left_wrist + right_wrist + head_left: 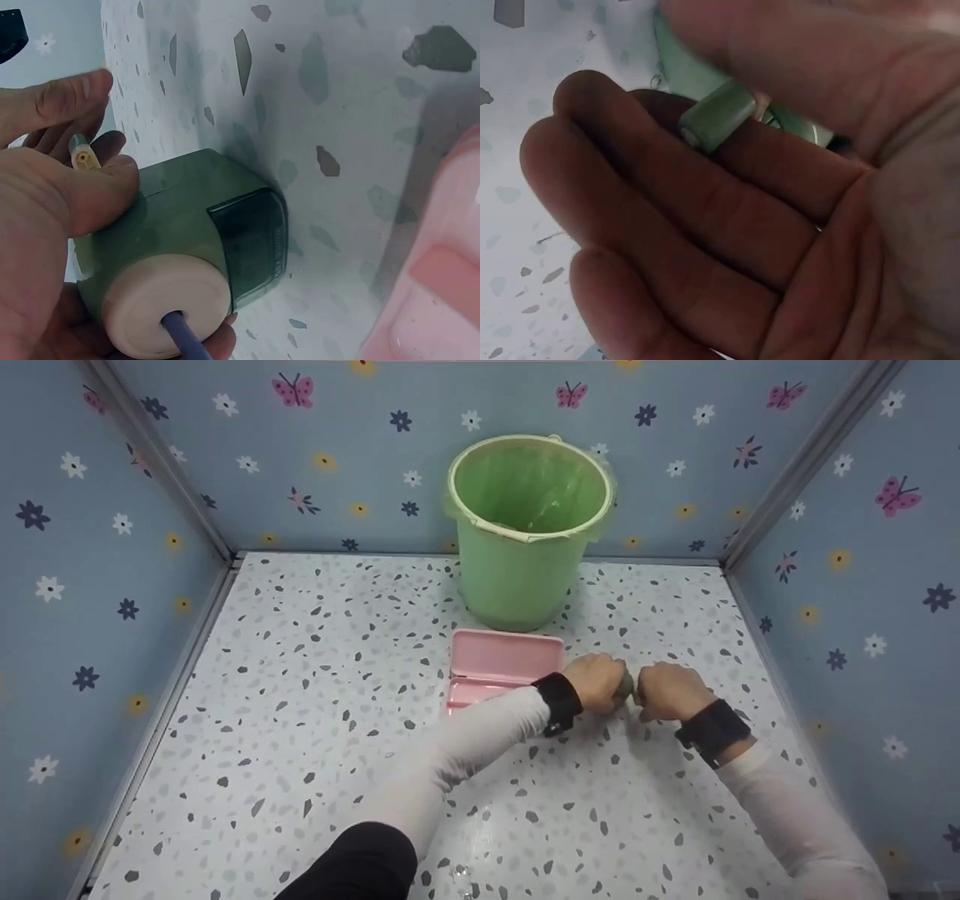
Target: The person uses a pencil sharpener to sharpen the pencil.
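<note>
A green pencil sharpener with a cream round front and a dark clear shavings drawer is gripped by my left hand. A purple pencil sticks out of the hole in its front. On the sharpener's far side, my right hand has its fingers curled about the small green crank knob, which lies between thumb and index finger in the right wrist view. From the head view the hands hide most of the sharpener.
An opened pink pencil case lies left of my left hand, partly covered by my forearm. Behind it stands a green bucket with a clear liner. Patterned panels enclose the speckled tabletop at the back and sides.
</note>
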### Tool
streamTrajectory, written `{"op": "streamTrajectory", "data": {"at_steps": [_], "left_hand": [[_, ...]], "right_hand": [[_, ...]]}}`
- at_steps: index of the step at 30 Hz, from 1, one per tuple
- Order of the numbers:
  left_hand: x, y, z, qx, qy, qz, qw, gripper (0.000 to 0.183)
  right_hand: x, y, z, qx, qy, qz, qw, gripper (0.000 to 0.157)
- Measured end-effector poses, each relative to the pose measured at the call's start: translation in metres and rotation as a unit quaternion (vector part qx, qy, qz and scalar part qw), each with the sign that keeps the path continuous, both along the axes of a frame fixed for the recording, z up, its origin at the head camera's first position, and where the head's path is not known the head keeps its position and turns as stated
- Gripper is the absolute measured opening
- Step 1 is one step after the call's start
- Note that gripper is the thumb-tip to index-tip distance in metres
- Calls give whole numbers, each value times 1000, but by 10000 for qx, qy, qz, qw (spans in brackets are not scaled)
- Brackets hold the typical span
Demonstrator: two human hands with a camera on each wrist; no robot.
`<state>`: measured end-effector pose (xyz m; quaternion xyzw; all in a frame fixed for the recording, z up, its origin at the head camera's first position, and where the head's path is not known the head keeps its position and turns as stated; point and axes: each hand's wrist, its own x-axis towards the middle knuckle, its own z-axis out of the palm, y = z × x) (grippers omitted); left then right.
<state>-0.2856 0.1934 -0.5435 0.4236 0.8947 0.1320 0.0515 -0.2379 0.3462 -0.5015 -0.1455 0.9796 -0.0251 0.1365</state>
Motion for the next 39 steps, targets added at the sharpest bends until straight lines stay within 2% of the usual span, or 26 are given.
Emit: {"op": "streamTrajectory", "data": {"at_steps": [6,12,16,23,26,29,33,39], "left_hand": [[0,-4,3,-10,-163,51,9999,11],[-1,-4,3,134,-225,24,9997,19],[0,-1,0,54,-257,36,9996,24],[5,0,1,-141,-94,180,9997,18],[6,0,1,-99,-236,263,9993,19],[6,-1,2,-48,-353,295,9989,13],[6,-3,3,32,-180,242,9995,7],[9,-5,4,-62,43,189,9998,15]], "right_hand": [[-3,-2,3,3,206,322,9993,21],[-9,-1,13,24,641,551,9964,22],[-10,-3,17,65,787,668,9946,24],[-10,-4,20,124,1097,787,9908,25],[-10,-4,20,143,1230,838,9888,26],[-10,-4,20,168,1372,896,9863,26],[-13,-4,22,200,1508,977,9835,25],[-29,2,19,132,1883,827,9785,20]]}}
